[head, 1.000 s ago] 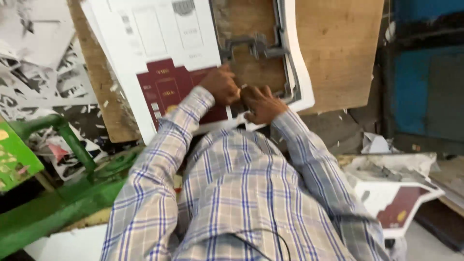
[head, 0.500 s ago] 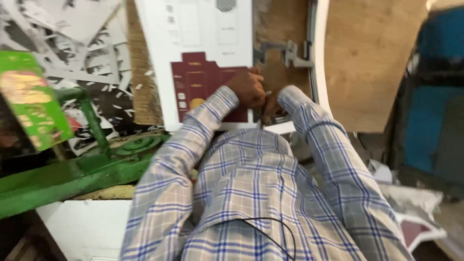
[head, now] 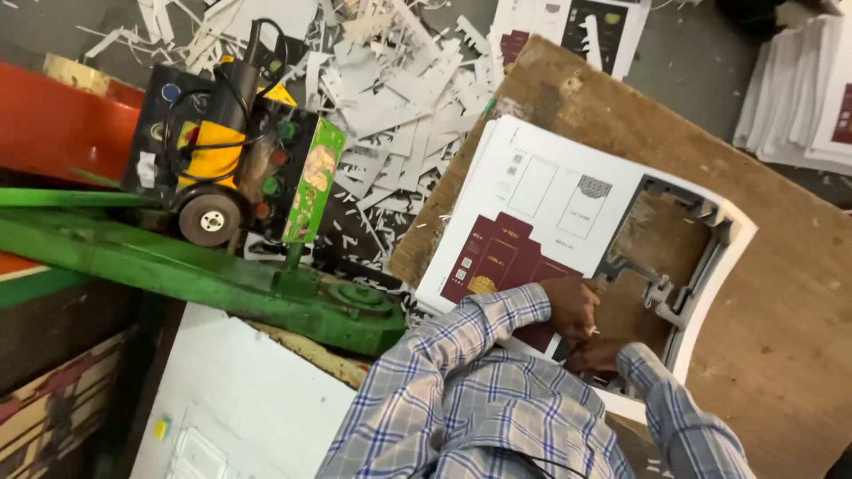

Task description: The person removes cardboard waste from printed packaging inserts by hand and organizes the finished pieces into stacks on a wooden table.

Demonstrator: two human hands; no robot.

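The left hand (head: 572,306) pinches the maroon printed carton sheet (head: 532,222) lying on the wooden tabletop (head: 781,293), steadying it; the right hand (head: 596,355) is half hidden, its grip unclear, at the cut-out edge.

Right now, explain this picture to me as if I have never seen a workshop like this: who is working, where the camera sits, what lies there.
The camera is worn on a person's head and looks down at their checked sleeves and bare hands. The left hand and right hand meet on a stack of printed white card sheets with dark red box patterns, lying on a brown wooden board. Part of the top sheet is already cut out, leaving a hole. Whether the fingers grip anything is hard to tell. To the left stands a green machine arm with a black control box. White card scraps litter the floor.
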